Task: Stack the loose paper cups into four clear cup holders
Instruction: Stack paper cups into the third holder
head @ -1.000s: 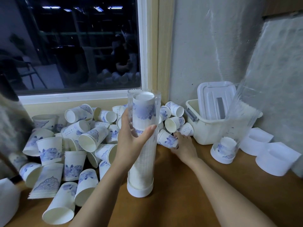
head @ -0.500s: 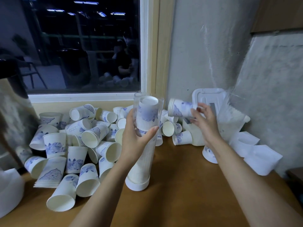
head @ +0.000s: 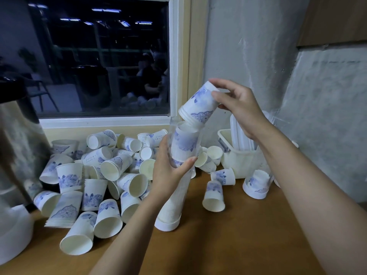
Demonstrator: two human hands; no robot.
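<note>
A tall clear cup holder [head: 179, 197] with a white base stands on the wooden table, filled with a stack of upside-down paper cups. My left hand [head: 168, 171] grips the holder around its upper part. My right hand [head: 236, 105] pinches a short nested bunch of white paper cups with blue prints [head: 197, 105], upside down and tilted, its rims just above the holder's open top. A heap of loose paper cups [head: 95, 173] lies to the left. A second clear holder [head: 258, 183], on the right, contains a cup or two at its bottom.
A white plastic bin [head: 240, 161] with a lid standing in it sits against the wall at right. A large metal urn [head: 14, 175] stands at the left edge. A window sill runs behind the pile. Two loose cups [head: 214, 195] lie right of the held holder.
My right hand picked cups from the pile near the bin, lifted them and brought them left over the holder's top. My left hand stayed on the holder.
</note>
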